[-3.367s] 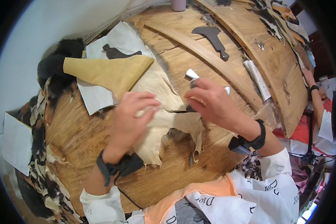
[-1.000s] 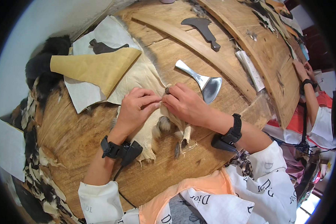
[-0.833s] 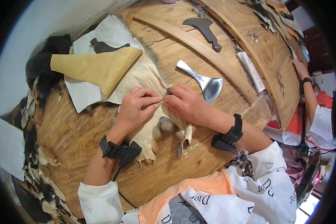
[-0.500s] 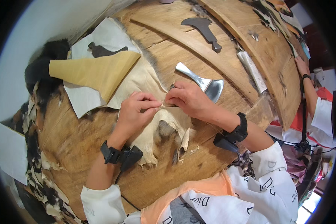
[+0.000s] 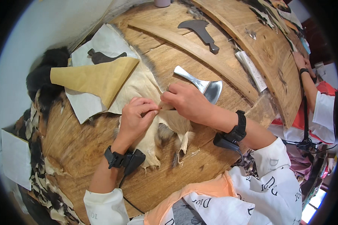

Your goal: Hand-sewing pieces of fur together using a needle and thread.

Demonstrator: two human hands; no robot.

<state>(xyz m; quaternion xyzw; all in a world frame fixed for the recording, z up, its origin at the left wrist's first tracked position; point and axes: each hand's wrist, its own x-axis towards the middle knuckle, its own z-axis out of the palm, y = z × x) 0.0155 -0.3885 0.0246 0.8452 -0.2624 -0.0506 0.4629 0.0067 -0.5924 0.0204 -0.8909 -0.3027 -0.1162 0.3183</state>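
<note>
A fur pelt (image 5: 145,79) lies skin side up on the wooden table, cream-coloured with grey fur along its edges. My left hand (image 5: 138,117) is closed in a pinch on the pelt near its middle. Right beside those fingertips, my right hand (image 5: 187,101) is closed too, its knuckles up and a ring on one finger. What the right fingers hold is hidden under the hand. A dark slit or fold shows in the skin below the right fingers. Just beyond the right hand rests a shiny metal knife with a broad curved blade (image 5: 214,92).
A yellow paper sheet (image 5: 97,77), a white sheet (image 5: 77,105) and a dark tool (image 5: 105,57) lie on the pelt's left. Farther off are a dark curved blade (image 5: 199,29), wooden strips (image 5: 191,50) and a white bar (image 5: 251,69). Another person's hand (image 5: 299,61) is at the far right.
My right hand has shifted slightly left and turned more knuckles-up over the left fingertips. Both hands stay closed at the same spot on the pelt. The view has shifted a little.
</note>
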